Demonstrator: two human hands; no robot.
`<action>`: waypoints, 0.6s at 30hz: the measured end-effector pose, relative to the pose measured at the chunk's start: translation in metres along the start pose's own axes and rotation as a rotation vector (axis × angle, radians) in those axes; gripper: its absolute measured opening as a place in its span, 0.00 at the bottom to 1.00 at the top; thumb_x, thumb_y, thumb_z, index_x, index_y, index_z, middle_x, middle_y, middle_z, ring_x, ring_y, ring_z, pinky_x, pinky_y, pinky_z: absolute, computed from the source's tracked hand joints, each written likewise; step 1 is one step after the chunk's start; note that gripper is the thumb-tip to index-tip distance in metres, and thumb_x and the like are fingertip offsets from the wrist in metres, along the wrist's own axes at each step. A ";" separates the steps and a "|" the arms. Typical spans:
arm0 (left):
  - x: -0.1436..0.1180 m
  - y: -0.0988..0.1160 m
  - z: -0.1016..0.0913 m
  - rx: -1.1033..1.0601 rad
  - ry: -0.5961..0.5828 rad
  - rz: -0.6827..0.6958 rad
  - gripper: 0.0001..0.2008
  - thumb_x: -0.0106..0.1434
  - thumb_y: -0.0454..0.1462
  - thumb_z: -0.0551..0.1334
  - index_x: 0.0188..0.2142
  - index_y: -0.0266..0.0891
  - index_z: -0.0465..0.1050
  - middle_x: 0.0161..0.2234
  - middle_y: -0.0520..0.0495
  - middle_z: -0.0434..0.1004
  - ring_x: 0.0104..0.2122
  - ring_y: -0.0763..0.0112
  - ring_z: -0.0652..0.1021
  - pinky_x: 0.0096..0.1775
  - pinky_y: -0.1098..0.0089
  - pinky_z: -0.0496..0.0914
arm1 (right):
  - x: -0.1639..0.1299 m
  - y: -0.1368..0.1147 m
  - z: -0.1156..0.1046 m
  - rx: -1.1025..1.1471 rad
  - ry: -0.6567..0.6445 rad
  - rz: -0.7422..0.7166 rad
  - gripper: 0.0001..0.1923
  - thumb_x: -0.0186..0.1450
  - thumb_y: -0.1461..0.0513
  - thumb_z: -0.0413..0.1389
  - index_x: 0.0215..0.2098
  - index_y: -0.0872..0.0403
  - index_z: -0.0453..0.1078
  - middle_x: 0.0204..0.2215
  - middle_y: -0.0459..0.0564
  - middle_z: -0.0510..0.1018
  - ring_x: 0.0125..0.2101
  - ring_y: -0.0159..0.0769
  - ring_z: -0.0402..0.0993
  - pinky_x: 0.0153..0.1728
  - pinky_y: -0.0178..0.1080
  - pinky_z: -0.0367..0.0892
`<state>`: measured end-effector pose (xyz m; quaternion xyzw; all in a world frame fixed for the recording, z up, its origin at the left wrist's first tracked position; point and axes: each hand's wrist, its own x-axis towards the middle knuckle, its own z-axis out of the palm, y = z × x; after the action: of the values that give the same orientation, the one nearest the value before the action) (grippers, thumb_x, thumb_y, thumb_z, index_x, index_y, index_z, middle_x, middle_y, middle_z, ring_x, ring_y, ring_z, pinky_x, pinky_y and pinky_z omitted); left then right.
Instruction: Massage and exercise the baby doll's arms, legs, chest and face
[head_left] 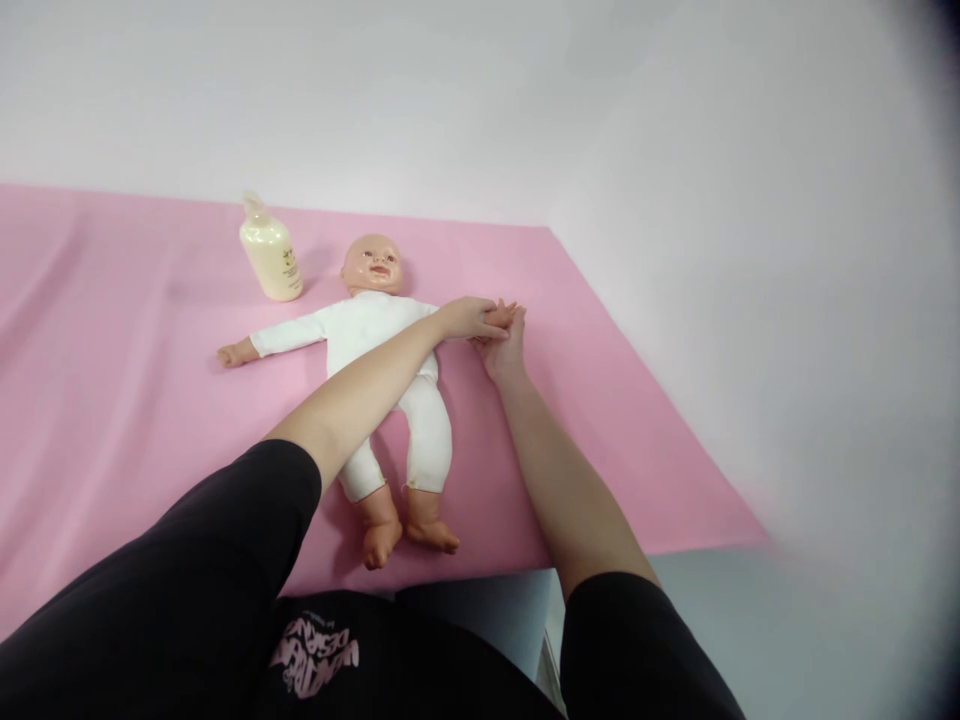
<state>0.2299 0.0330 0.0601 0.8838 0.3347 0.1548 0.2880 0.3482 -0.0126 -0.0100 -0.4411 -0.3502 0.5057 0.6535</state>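
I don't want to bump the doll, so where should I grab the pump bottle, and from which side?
Grip the wide, rounded body of the pump bottle, below its narrow pump top. It stands upright. Coming from the left seems best: the doll's head lies to its right, and one doll arm stretches along the near side.

- I see the doll's head (pixel 373 262) as smooth, glossy plastic, with bright highlights on the forehead.
- Its body suit (pixel 351 330) looks like matt white cloth, softly creased.
- Its feet (pixel 429 528) look like smooth plastic, with a duller sheen.
- The pump bottle (pixel 271 258) reads to me as shiny, smooth plastic.
- The counter cover (pixel 150 420) looks like matt pink cloth, rippled at left.
- I make out matt black cloth on the sleeves (pixel 187 530).
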 end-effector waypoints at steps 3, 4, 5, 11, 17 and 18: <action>0.001 0.000 0.000 0.007 0.001 0.004 0.23 0.59 0.53 0.67 0.42 0.37 0.76 0.37 0.46 0.78 0.37 0.62 0.75 0.38 0.67 0.63 | 0.001 0.002 -0.001 0.003 -0.004 -0.004 0.49 0.61 0.25 0.38 0.69 0.37 0.64 0.68 0.50 0.69 0.56 0.49 0.76 0.44 0.50 0.78; 0.001 -0.001 0.001 0.013 0.003 0.004 0.23 0.59 0.53 0.67 0.41 0.37 0.76 0.37 0.46 0.77 0.37 0.62 0.75 0.37 0.67 0.63 | 0.001 0.002 -0.001 -0.001 -0.006 -0.003 0.48 0.61 0.25 0.38 0.69 0.37 0.64 0.67 0.49 0.69 0.56 0.49 0.77 0.44 0.50 0.77; 0.002 -0.002 0.001 0.019 0.004 0.003 0.22 0.59 0.53 0.67 0.41 0.37 0.76 0.37 0.46 0.77 0.37 0.62 0.75 0.37 0.67 0.63 | 0.001 0.002 -0.001 -0.004 -0.009 -0.002 0.48 0.61 0.25 0.38 0.69 0.36 0.64 0.67 0.49 0.69 0.56 0.48 0.77 0.45 0.50 0.77; 0.003 -0.006 0.004 -0.014 0.000 -0.006 0.20 0.64 0.51 0.63 0.45 0.38 0.76 0.41 0.45 0.80 0.39 0.62 0.78 0.39 0.67 0.66 | 0.002 0.003 -0.002 0.013 0.025 0.044 0.48 0.63 0.26 0.39 0.71 0.38 0.60 0.61 0.52 0.75 0.49 0.45 0.79 0.46 0.48 0.77; 0.002 -0.005 0.004 -0.012 0.005 0.010 0.20 0.70 0.50 0.58 0.47 0.37 0.77 0.42 0.43 0.82 0.39 0.64 0.79 0.40 0.68 0.67 | 0.001 0.002 -0.001 0.002 0.020 0.042 0.49 0.63 0.26 0.39 0.73 0.37 0.57 0.61 0.52 0.75 0.47 0.44 0.79 0.44 0.46 0.77; 0.002 -0.005 0.004 0.006 0.005 0.010 0.20 0.70 0.50 0.58 0.47 0.37 0.77 0.43 0.43 0.82 0.39 0.64 0.79 0.41 0.67 0.67 | 0.000 0.001 0.000 0.002 0.025 0.044 0.49 0.62 0.25 0.39 0.73 0.37 0.56 0.61 0.52 0.75 0.47 0.44 0.79 0.43 0.46 0.77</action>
<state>0.2306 0.0361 0.0537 0.8860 0.3314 0.1577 0.2834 0.3481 -0.0121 -0.0111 -0.4544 -0.3315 0.5147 0.6471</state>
